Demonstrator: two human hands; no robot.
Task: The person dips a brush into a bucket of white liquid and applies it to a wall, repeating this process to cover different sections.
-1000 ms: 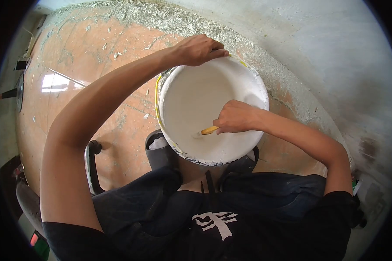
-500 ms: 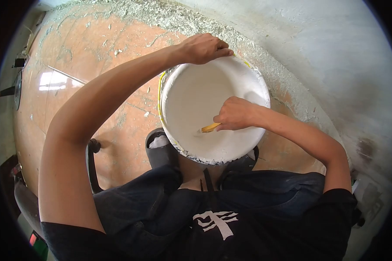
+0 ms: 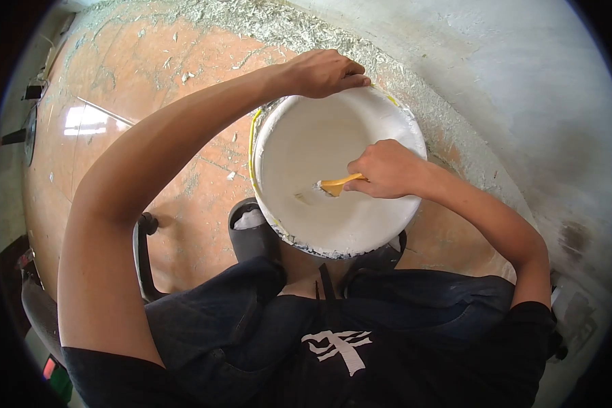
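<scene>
A large white bucket [image 3: 268, 214] stands between my feet, its wall smeared with white and its inside pale with what looks like paint or whitewash. My left hand [image 3: 326, 73] is closed over the far rim, fingers curled and thumb along the edge. Inside the bucket, my right hand [image 3: 390, 170] grips the yellow handle of a paintbrush [image 3: 334, 185]. The brush lies tilted, its head pointing left and coated in white. Just left of it a darker streak [image 3: 303, 196] shows on the pale surface. Part of the handle is hidden in my fingers.
Pale flakes and shavings [image 3: 251, 27] litter the tiled floor [image 3: 204, 163] along the foot of the wall [image 3: 510, 81]. My slippered feet [image 3: 253, 228] flank the bucket. A chair [image 3: 44, 313] is at the lower left, and a fan-like object [image 3: 27, 139] at the far left.
My right hand has moved slightly up and to the right, and more of the paintbrush now shows above the white surface. My left hand stays on the rim.
</scene>
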